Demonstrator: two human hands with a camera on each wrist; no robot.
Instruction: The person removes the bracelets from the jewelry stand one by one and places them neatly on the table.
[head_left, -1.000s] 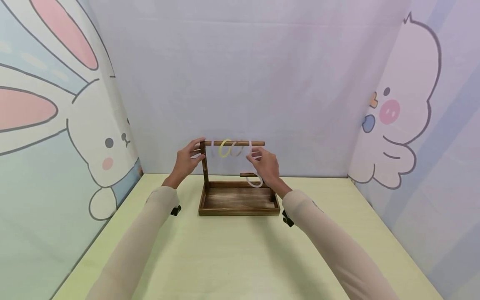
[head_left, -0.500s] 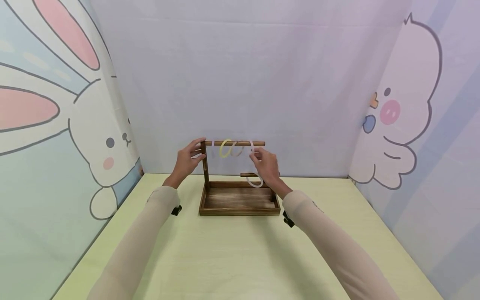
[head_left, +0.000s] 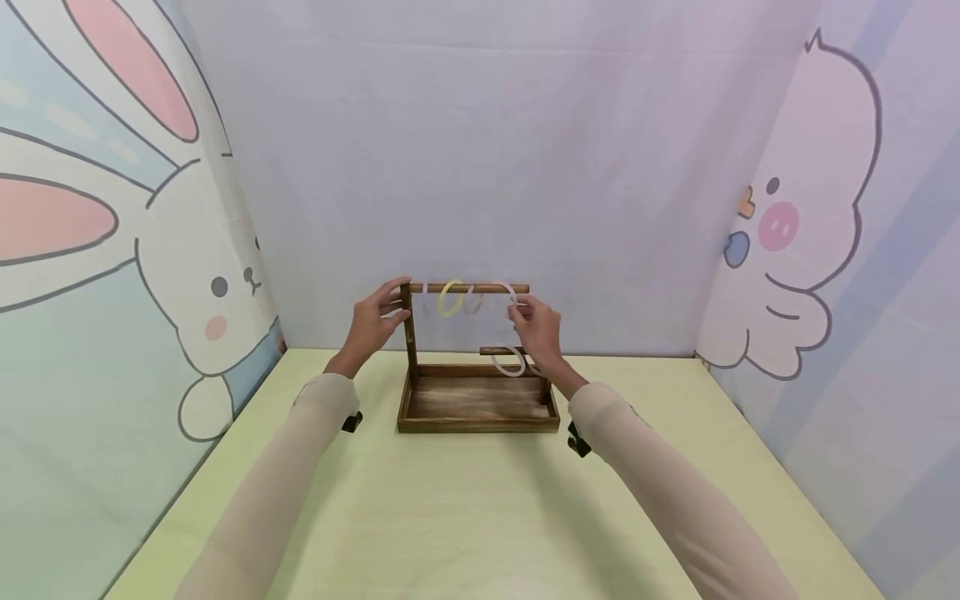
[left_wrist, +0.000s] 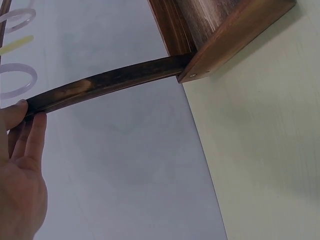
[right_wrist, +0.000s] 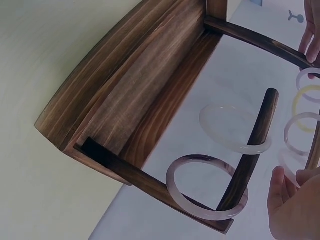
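A dark wooden bangle stand [head_left: 480, 423] has an upper bar [head_left: 491, 288] and a shorter lower bar [head_left: 491, 351]. At the upper left corner my left hand [head_left: 372, 323] holds the post, thumb and fingers on opposite sides. My right hand [head_left: 542, 335] pinches a pale translucent bangle [head_left: 512, 291] that loops the upper bar near its free right end. Further left on that bar hang a lavender bangle [head_left: 425, 288], a yellow bangle [head_left: 446, 302] and a pinkish bangle [head_left: 469, 300]. From the lower bar hang a whitish bangle [right_wrist: 212, 129] and a brown-streaked bangle [right_wrist: 172, 182].
The stand's shallow tray base [head_left: 480, 398] rests on a pale yellow-green table [head_left: 450, 517]. Close behind rises a light fabric backdrop [head_left: 480, 167], with side panels bearing a cartoon rabbit [head_left: 195, 275] and a cartoon chick [head_left: 810, 208].
My right hand has shifted slightly right, drawing the pale bangle toward the upper bar's free end and tilting it. My left hand stays on the post.
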